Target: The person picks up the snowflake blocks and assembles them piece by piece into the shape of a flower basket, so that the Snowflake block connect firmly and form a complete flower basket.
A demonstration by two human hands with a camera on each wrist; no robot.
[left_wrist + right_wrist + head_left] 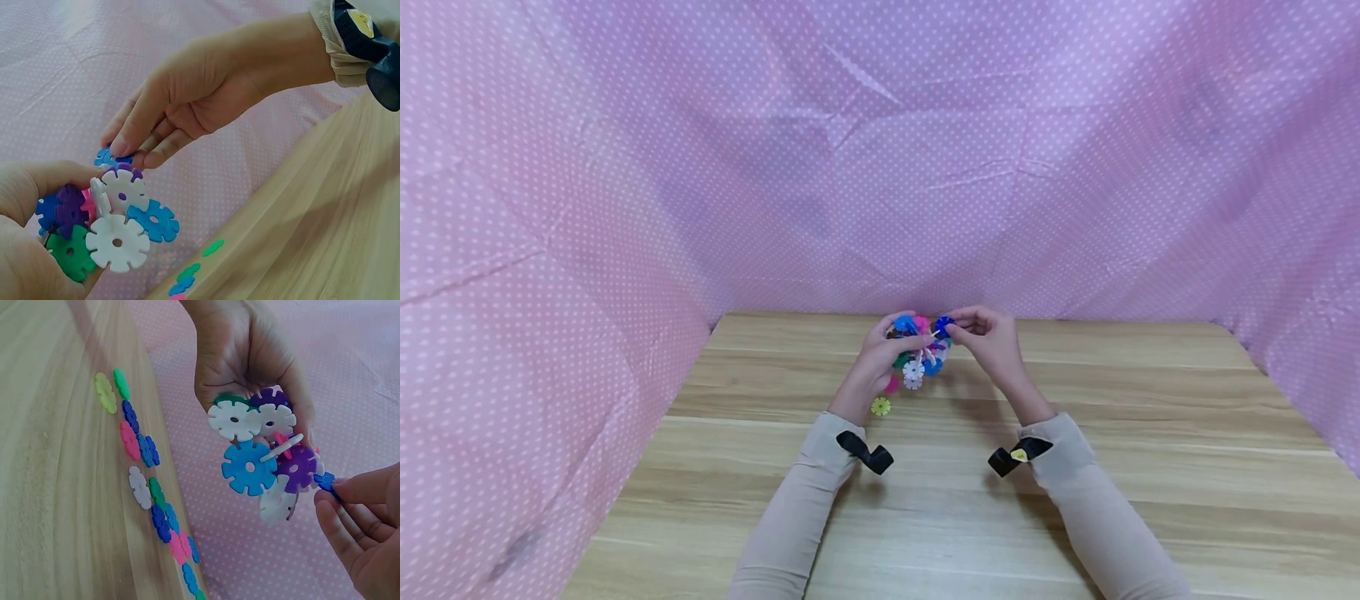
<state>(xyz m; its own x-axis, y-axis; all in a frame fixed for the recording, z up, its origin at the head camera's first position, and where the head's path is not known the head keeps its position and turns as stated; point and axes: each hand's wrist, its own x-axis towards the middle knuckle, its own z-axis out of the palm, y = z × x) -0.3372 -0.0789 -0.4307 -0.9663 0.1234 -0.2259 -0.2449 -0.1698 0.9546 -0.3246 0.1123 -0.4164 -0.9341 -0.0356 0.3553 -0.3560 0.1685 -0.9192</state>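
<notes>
Left hand [874, 354] grips a cluster of flower-shaped discs [275, 452], held just to its right over the far part of the desk [940, 517]; at the cluster's right side, right hand [994, 340] pinches a dark blue disc [943, 325].

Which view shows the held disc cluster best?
Right wrist, narrowly: the disc cluster is close and mostly in front of the left hand. Left wrist: also close, but that hand crowds one side. Head: small, partly behind the same hand.
</notes>
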